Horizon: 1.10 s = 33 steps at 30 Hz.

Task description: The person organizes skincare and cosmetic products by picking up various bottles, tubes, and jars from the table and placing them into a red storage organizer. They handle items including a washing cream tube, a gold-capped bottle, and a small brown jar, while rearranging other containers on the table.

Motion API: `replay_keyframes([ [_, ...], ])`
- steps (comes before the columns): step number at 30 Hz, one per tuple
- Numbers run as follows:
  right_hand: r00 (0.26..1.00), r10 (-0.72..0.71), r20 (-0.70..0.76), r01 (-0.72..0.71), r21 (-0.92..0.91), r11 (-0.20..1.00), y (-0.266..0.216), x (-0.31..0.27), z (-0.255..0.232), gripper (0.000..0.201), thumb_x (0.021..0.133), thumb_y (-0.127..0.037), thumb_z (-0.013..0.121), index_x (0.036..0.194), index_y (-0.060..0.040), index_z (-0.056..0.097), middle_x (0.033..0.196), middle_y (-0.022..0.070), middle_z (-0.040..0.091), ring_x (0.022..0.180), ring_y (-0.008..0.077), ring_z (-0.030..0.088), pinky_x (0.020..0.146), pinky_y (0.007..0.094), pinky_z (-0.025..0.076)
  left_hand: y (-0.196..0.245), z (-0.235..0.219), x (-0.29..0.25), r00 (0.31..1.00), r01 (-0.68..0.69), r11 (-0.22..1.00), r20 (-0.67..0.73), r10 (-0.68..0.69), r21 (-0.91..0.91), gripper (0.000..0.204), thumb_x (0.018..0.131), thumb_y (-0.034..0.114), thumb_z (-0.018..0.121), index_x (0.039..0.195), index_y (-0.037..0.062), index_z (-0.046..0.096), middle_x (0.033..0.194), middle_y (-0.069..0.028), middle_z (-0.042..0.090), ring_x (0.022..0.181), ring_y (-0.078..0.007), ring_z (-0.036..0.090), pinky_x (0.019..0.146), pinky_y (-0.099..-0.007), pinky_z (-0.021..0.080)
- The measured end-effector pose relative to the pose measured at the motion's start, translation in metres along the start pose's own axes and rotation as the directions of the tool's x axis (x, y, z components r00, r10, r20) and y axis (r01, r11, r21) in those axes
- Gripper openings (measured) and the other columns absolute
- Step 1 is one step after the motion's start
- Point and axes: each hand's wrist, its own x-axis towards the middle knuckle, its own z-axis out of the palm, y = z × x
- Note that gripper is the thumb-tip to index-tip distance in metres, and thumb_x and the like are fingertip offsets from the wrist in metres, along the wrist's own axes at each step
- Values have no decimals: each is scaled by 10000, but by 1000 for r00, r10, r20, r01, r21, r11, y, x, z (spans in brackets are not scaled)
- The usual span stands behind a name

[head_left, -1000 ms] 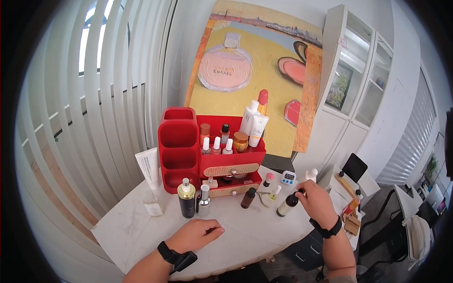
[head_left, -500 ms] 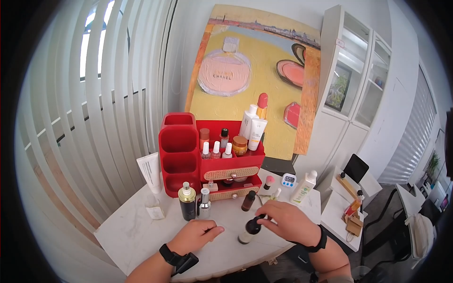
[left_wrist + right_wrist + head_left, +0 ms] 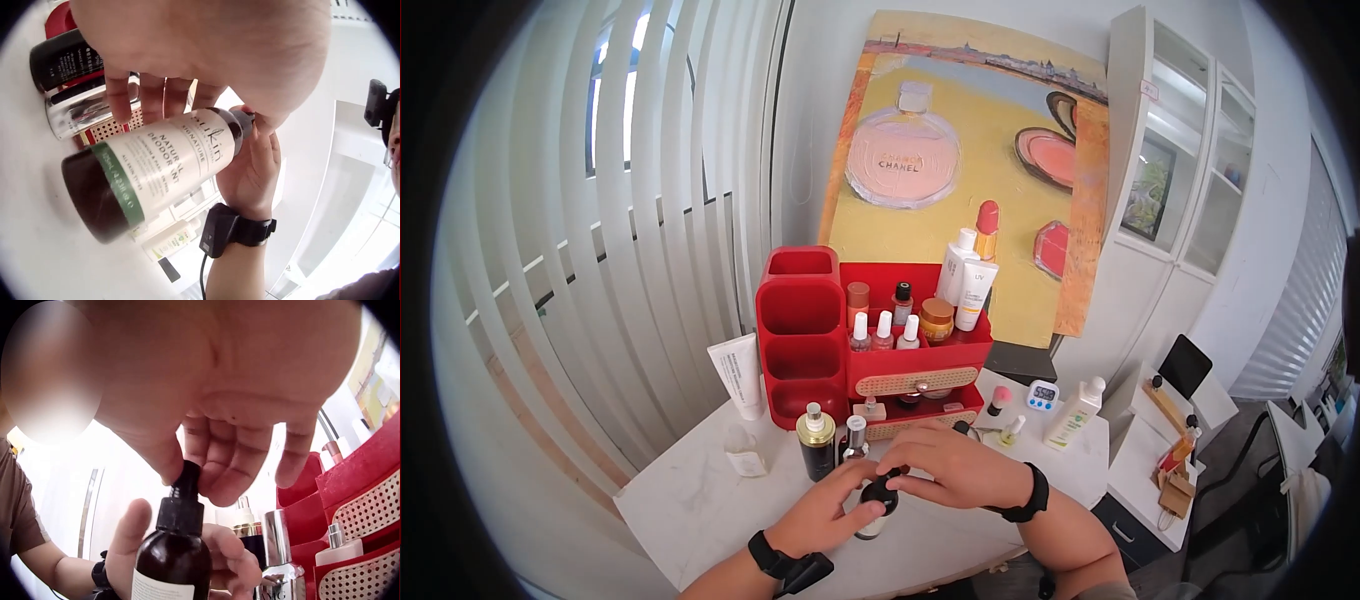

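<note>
A dark brown bottle with a cream and green label (image 3: 181, 159) and a black pump top is pinched at that top by my right hand (image 3: 960, 468). In the right wrist view, thumb and fingers meet on the pump (image 3: 186, 481). My left hand (image 3: 822, 512) is beside the bottle, its fingers around the far side and its thumb on the near side, without a visible firm grip; in the left wrist view its fingers (image 3: 153, 97) extend behind the bottle. A silver-capped bottle (image 3: 278, 540) and a black bottle with a gold collar (image 3: 816, 450) stand just behind.
A red organizer (image 3: 802, 345) with bottles and drawers stands at the back. Left of it are a white tube (image 3: 738, 375) and a clear item (image 3: 745, 458). Rightward stand a pink-topped item (image 3: 999, 398), a timer (image 3: 1042, 395) and a white-green bottle (image 3: 1076, 415).
My right hand has carried the brown bottle leftward from the right side of the table to my left hand. My left hand's fingers have opened out around it.
</note>
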Motion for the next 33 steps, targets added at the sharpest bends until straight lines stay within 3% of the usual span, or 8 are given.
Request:
replay_keyframes([
  [2,1000,6,-29,0,193,981,11,0,3,225,964,-152,678,1169,-88,614,1120,96,640,1104,308,597,1007,426,436,-1,0,-1,999,23,1000,27,-22,-13,482,978,241,664,1365,-3,510,1233,-147,578,1109,-281,574,969,-369,464],
  [5,994,11,-109,19,272,962,24,-7,11,236,959,-123,687,1183,-88,624,1132,95,643,1126,305,592,1000,421,443,5,-2,-1,994,97,995,43,-97,6,549,955,248,695,1401,1,493,1236,-153,593,1105,-274,584,949,-362,481],
  [9,987,28,-159,25,322,946,34,-15,19,252,950,-113,698,1193,-88,633,1143,95,645,1151,313,587,997,416,448,20,-1,3,949,308,951,76,-306,-6,606,915,247,741,1414,12,491,1226,-150,619,1081,-243,616,881,-344,528],
  [10,978,11,-206,61,341,938,37,-15,22,245,946,-112,708,1182,-85,647,1126,92,641,1092,292,588,959,403,451,20,-1,5,928,363,932,84,-363,8,617,904,241,752,1417,18,491,1223,-144,629,1060,-232,635,858,-340,544],
  [11,968,-3,-253,97,357,929,39,-16,25,238,941,-112,717,1170,-82,661,1109,89,638,1034,272,590,921,390,455,18,0,5,926,367,930,88,-367,8,617,904,241,752,1417,18,491,1223,-144,629,1060,-232,635,858,-340,544],
  [13,967,8,-254,93,385,918,40,-18,29,242,937,-106,721,1170,-79,665,1105,89,641,1026,272,592,918,389,454,11,0,3,964,244,967,94,-250,73,614,897,243,760,1409,26,500,1196,-126,659,996,-226,671,848,-344,558],
  [17,969,0,-248,91,356,930,45,-24,36,257,924,-83,728,1173,-60,670,1081,87,657,1000,270,604,905,381,455,18,-1,6,938,325,944,105,-330,62,586,889,244,767,1379,28,528,1180,-118,678,960,-234,688,846,-346,559],
  [33,950,51,-307,86,416,905,51,-31,48,373,869,-46,775,1206,-70,615,1052,99,683,936,260,641,866,379,471,10,2,4,947,310,948,67,-315,75,556,845,287,831,1260,27,568,1130,-120,678,981,-250,676,844,-353,556],
])
